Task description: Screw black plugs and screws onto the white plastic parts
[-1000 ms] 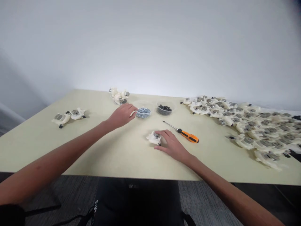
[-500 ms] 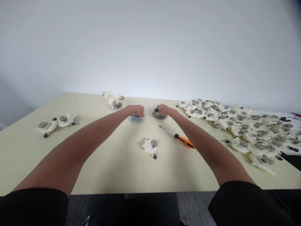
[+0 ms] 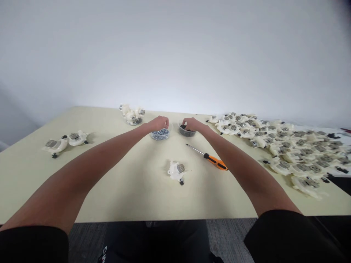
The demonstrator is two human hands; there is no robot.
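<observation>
Nearest are two black sleeves point(image 3: 282, 233), from which bare forearms stretch in over the pale table point(image 3: 137, 190), at about eight o'clock and four o'clock. A single white part point(image 3: 174, 171), with a round grey piece and a small black tip, lies on the table between the forearms, untouched; take it as the clock's centre. At two o'clock an orange-and-black screwdriver point(image 3: 216, 162) lies with its shaft pointing towards ten. A little past nine sit two more white parts point(image 3: 57, 146), close together, while a broad spread of similar parts point(image 3: 287, 146) runs from between one and two round to three. Farther out, at eleven, the left hand point(image 3: 159, 122) is over a clear bowl point(image 3: 160, 138) of small silvery pieces point(image 3: 159, 133), its fingers curled in together; whether they pinch anything I cannot tell. Just past twelve, the right hand point(image 3: 191, 123) dips bent fingers into a second clear bowl point(image 3: 188, 134) of small black pieces point(image 3: 183, 127); their tips are hidden, so their grip cannot be told. Beyond, between ten and eleven, more white parts point(image 3: 130, 111) are heaped on a third bowl point(image 3: 134, 122), near the grey-white wall point(image 3: 175, 65).
</observation>
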